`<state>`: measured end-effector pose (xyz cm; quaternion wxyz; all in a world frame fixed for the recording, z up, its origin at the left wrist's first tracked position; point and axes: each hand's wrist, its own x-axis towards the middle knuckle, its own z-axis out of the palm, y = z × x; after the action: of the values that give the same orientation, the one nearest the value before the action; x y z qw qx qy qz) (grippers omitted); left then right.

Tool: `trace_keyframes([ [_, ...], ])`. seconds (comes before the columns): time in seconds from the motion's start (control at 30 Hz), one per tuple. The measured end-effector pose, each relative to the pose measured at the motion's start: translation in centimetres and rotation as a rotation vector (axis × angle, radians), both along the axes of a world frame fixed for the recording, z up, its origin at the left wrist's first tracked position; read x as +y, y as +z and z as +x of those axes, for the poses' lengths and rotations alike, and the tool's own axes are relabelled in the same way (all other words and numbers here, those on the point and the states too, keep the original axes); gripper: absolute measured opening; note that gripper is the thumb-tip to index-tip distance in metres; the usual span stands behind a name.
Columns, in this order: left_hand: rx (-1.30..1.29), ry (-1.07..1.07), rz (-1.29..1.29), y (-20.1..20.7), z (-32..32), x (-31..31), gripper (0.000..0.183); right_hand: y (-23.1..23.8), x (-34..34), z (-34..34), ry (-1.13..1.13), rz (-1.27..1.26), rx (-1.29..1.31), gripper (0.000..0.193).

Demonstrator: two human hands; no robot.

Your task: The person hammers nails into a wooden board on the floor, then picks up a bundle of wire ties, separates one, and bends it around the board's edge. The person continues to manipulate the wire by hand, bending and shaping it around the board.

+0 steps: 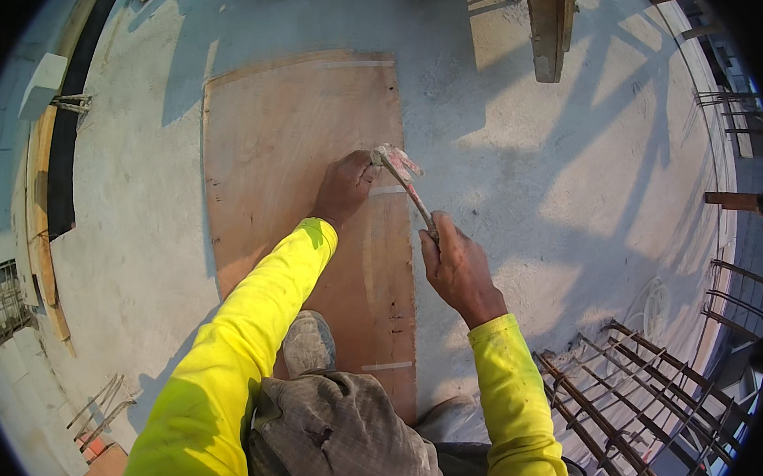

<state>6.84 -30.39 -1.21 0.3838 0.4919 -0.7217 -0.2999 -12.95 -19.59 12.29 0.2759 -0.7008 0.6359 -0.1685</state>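
A brown plywood sheet (292, 126) lies flat on the concrete floor in front of me, and one of my shoes (309, 343) rests on it. My right hand (461, 266) is closed around the handle of a claw hammer (414, 196). The hammer's worn, whitish-red head is over the sheet's right side, right beside the fingers of my left hand (345, 187). That left hand is low over the board with its fingers curled together. Whatever they may hold is hidden by the fingers and the hammer head.
A rebar cage (635, 406) stands at the lower right. At the upper right a wooden post (546, 33) rises from the grey concrete floor (527, 186). Along the left edge run a long timber (42, 188) and a pale block (43, 86). Bent bars (104, 409) stick up at lower left.
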Motion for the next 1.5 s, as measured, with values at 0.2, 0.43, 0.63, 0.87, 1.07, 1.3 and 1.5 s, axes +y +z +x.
trace_keyframes([
  [0.2, 0.099, 0.007, 0.018, 0.0, -0.2, 0.7, 0.014, 0.3, -0.1, 0.1, -0.022, -0.320, -0.270, 0.026],
  [0.43, 0.075, 0.020, 0.036, -0.8, -0.1, 0.7, 0.015, 0.9, -0.3, -0.1, -0.016, -0.085, -0.128, 0.028],
  [0.63, 0.012, 0.038, -0.024, -0.3, 0.1, 0.7, 0.015, 0.5, -0.8, -0.6, 0.137, 0.110, 0.179, 0.020],
  [0.87, 0.168, 0.022, 0.104, -0.2, 0.0, 0.8, 0.016, -3.5, 2.0, -2.2, -0.286, 0.056, -0.302, 0.017],
  [1.07, 0.130, 0.061, -0.113, 0.6, -1.6, 4.4, 0.011, -7.3, 6.3, -0.3, -0.404, 0.234, -0.452, 0.019],
  [1.3, -0.059, -0.062, 0.073, 1.4, -0.5, -1.2, 0.009, -9.2, 9.4, 2.9, -0.439, 0.376, -0.653, 0.022],
  [1.5, 0.700, 0.309, 0.241, -0.8, -1.7, 2.8, 0.012, -8.7, 9.2, 1.5, -0.333, 0.294, -0.478, 0.021],
])
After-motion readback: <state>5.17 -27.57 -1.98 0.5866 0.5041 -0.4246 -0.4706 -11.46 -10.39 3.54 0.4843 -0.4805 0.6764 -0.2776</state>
